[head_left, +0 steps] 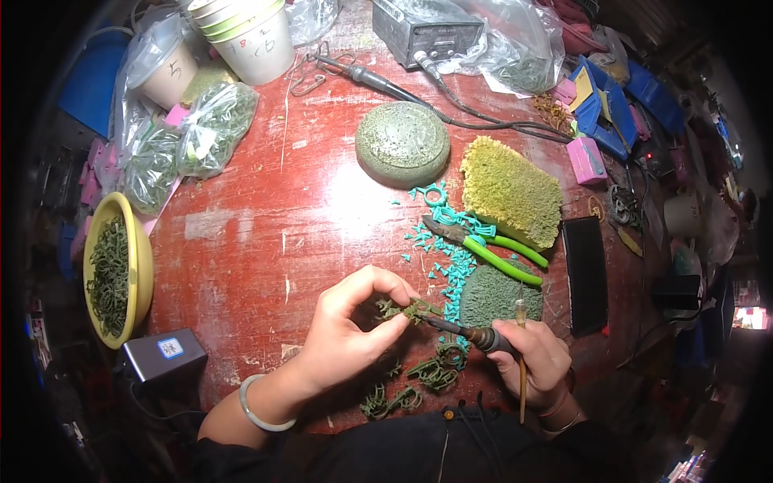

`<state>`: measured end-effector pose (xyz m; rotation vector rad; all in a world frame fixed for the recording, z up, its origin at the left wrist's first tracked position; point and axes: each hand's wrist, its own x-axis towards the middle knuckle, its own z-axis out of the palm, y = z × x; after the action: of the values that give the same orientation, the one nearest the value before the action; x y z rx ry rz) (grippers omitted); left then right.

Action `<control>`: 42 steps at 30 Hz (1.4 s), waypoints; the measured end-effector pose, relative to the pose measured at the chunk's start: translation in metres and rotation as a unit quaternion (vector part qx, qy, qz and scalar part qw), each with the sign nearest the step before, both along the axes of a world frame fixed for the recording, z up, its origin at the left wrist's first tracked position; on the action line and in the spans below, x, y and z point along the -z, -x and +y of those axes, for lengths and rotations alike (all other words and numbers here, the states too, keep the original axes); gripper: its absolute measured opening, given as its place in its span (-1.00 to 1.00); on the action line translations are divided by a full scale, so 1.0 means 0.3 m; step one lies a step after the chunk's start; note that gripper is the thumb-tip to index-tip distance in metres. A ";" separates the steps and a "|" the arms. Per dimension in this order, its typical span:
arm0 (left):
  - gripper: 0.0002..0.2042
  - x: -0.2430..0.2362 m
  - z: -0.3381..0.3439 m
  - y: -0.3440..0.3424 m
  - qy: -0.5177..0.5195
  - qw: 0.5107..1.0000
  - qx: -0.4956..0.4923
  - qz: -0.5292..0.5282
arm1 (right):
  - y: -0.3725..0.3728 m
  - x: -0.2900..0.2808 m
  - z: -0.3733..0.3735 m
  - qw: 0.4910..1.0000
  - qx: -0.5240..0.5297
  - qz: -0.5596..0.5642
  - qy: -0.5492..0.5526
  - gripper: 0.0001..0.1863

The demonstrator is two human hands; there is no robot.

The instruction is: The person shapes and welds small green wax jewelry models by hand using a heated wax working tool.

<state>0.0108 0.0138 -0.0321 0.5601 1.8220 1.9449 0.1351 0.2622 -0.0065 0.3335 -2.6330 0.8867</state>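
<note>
Between the thumb and forefinger of my left hand (342, 322), a small dark green, twisted piece (392, 309) is pinched. My right hand (539, 362) grips a dark pen-like tool resembling a soldering iron (493, 341), its thin metal tip at or very near the green piece. The same hand also holds a slim brush-like stick (522, 386), standing roughly upright among the fingers. Below my hands lie several similar curly green pieces (433, 373). Beyond the tool, turquoise bits and rings (456, 278) are strewn beside green-handled pliers (503, 264) and a dark green textured pad (493, 294).
A yellow sponge-like block (511, 189) and a round grey-green block (403, 145) stand farther back. Behind them, a grey control box (427, 36) has a corded pen (370, 79). At left are a yellow bowl of green pieces (145, 274), a black box (165, 358) and filled bags (217, 129).
</note>
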 end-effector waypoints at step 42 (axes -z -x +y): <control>-0.76 -0.036 0.001 0.005 0.022 0.999 -0.011 -0.023 | 0.021 -0.003 0.032 0.962 0.267 0.046 -0.034 -0.67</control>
<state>0.0094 0.0140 -0.0214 0.4795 1.8455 1.9098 0.1287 0.2718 -0.0057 -0.3048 -2.4747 0.5820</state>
